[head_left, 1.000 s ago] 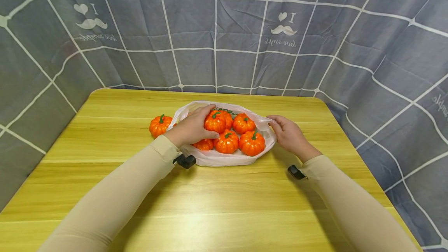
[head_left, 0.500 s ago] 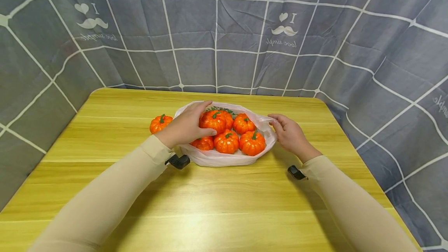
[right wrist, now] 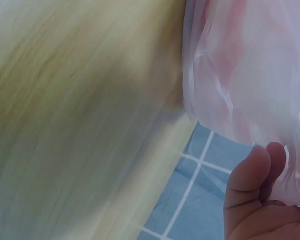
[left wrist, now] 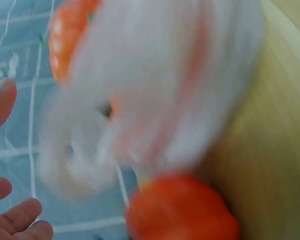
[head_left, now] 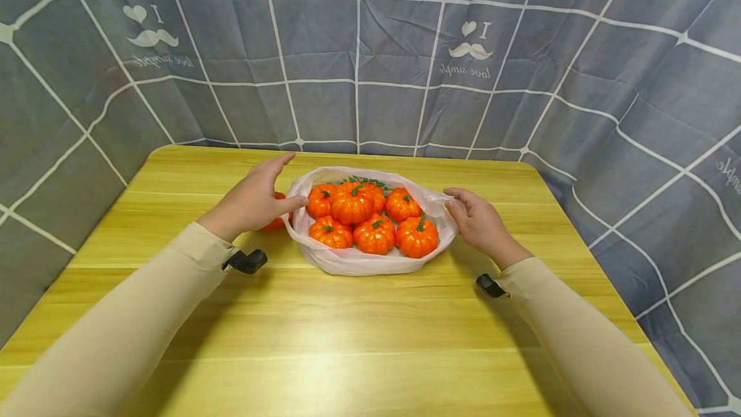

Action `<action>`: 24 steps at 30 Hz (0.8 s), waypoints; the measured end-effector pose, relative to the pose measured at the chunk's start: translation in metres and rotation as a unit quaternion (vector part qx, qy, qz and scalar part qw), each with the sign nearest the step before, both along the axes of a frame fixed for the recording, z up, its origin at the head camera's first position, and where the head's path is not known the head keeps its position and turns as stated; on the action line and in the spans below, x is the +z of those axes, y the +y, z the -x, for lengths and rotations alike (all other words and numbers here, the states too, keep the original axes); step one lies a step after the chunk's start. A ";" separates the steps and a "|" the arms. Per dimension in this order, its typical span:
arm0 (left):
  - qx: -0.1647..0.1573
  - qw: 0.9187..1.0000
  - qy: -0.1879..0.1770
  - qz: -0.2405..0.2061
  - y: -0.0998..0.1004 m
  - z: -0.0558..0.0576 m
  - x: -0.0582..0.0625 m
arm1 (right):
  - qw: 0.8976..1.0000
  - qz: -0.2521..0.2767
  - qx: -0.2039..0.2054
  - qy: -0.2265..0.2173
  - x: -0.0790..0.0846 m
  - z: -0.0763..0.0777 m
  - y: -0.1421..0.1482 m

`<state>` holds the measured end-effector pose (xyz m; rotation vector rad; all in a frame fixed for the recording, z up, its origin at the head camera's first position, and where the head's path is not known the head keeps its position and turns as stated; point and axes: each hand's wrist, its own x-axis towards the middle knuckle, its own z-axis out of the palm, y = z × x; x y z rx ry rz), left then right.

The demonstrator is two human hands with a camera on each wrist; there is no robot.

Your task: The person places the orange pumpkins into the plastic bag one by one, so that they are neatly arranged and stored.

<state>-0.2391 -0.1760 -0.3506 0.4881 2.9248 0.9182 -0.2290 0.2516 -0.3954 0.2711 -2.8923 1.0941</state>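
Observation:
A thin white plastic bag (head_left: pixel 370 267) lies wide-mouthed on the table, with several small orange pumpkins (head_left: pixel 375 235) inside. One pumpkin (head_left: pixel 353 203) sits on top of the others. Left of the bag, a single pumpkin (head_left: pixel 272 225) stands outside, partly hidden by my left hand (head_left: pixel 249 203). That hand is over it with thumb and fingers spread, holding nothing. In the left wrist view the outside pumpkin (left wrist: pixel 182 210) appears blurred below the bag. My right hand (head_left: pixel 483 227) pinches the bag's right rim; the right wrist view shows thumb and finger (right wrist: pixel 250 172) on gathered plastic.
The wooden table (head_left: pixel 347 340) has its far edge against a grey curtain (head_left: pixel 324 50) with white grid lines, which also hangs at both sides. Something with a green leafy pattern (head_left: pixel 367 181) shows at the bag's back inner side.
My left hand has let go of the top pumpkin and moved left, out of the bag, to the pumpkin outside it. The right hand has stayed on the rim.

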 end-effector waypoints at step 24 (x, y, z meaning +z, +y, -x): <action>-0.007 0.991 -0.132 -0.023 -0.052 0.014 -0.047 | 1.000 -0.016 0.003 0.001 -0.001 0.001 0.000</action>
